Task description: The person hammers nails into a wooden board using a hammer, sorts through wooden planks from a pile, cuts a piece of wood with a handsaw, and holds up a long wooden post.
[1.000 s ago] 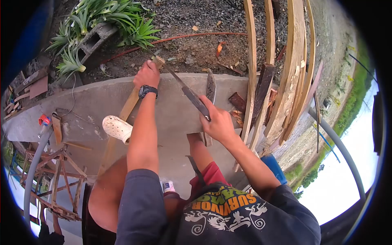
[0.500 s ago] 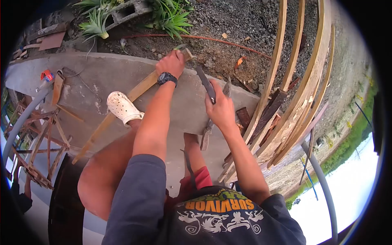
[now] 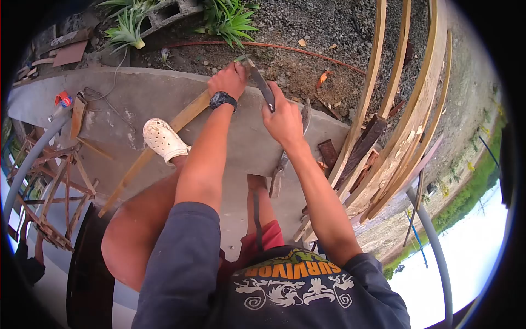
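Observation:
My left hand (image 3: 227,82), with a black watch on its wrist, is closed round the upper end of a long wooden strip (image 3: 129,178). The strip slopes down to the left across the concrete ledge, under a white clog (image 3: 161,140) on my foot. In my right hand (image 3: 284,118) is a dark flat bar-like tool (image 3: 262,86), its far end against the strip's tip beside my left fingers. I cannot make out its exact kind. Partly behind my right hand and forearm lies a tool with a wooden handle (image 3: 275,185) and a grey pointed end.
Long timber pieces (image 3: 392,71) lean on the right beside a grey pipe (image 3: 430,236). The concrete ledge (image 3: 181,90) borders gravel, plants (image 3: 227,22) and a hollow block (image 3: 170,13). At left are a cord, a wooden frame (image 3: 60,192) and part of another person (image 3: 27,263).
My right hand has moved up and left, bringing the dark tool's end from just right of the strip's tip onto it. My left hand stays round the strip, almost unmoved.

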